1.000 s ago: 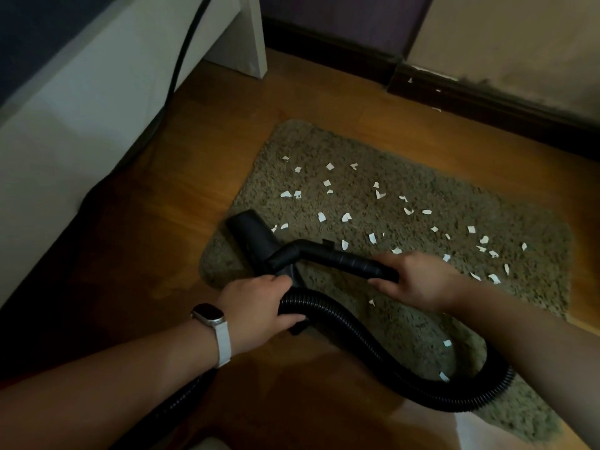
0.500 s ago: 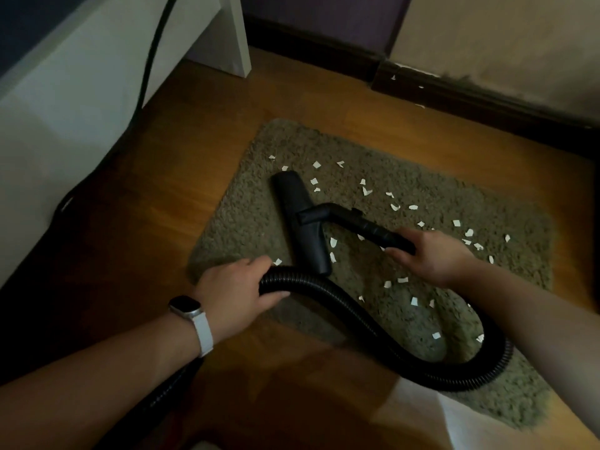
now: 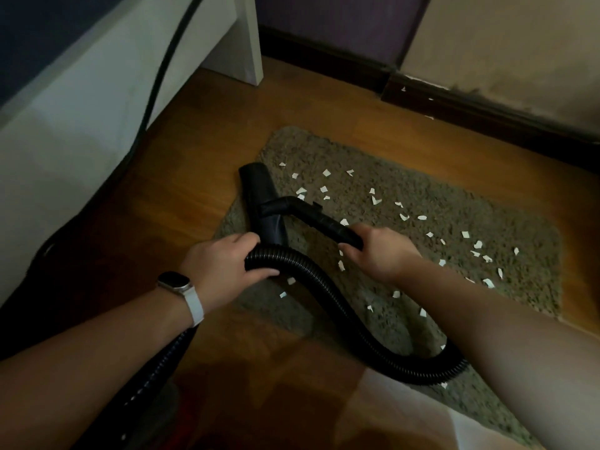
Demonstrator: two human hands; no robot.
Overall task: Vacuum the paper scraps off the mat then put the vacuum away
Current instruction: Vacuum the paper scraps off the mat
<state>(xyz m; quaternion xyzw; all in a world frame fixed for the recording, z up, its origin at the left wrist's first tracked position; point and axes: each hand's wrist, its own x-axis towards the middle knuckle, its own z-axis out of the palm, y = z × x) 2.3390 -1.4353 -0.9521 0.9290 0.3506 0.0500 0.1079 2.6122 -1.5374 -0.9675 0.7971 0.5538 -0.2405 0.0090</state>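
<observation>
**Vacuum head parked on the mat's edge, with most scraps yet to be picked up.**
The left hand (image 3: pixel 224 267) has its grip wrapped round the hose (image 3: pixel 324 287), and the right hand (image 3: pixel 380 251) grips the tube (image 3: pixel 328 222). The vacuum head (image 3: pixel 263 196) rests at the 9 o'clock edge of the mat (image 3: pixel 526 287). Paper scraps (image 3: pixel 376 200) lie scattered from 12 to 5 o'clock. The hose loops across the mat at 5 o'clock, so dragging it could flick scraps onto the floor (image 3: pixel 194 190). Suction at the edge may also lift the mat.

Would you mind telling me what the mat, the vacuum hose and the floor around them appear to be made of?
The mat looks like shaggy textile pile, olive-grey and matt, judging by its nubby surface. The hose seems to be black ribbed plastic with a slight sheen. The floor appears to be glossy wood or wood-look laminate: grain and reflections show.
</observation>
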